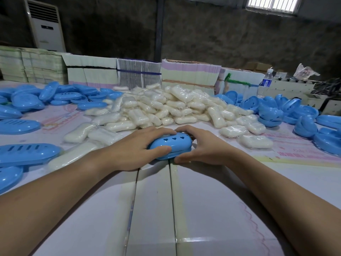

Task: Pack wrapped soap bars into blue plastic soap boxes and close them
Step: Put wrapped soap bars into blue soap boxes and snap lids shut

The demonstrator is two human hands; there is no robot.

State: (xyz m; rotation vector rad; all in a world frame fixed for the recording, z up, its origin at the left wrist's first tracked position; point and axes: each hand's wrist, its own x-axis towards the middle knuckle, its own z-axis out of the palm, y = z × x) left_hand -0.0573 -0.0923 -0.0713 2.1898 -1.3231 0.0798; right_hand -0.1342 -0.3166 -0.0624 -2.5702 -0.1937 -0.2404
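Both hands grasping a closed blue soap box on the table.
Left hand and right hand curl round opposite ends, thumbs at its near edge; behind lies the pile of wrapped soap bars, flanked by loose blue box halves.

Small packing workshop; soap pile, loose blue box halves, bundled flat cartons, bare concrete wall.
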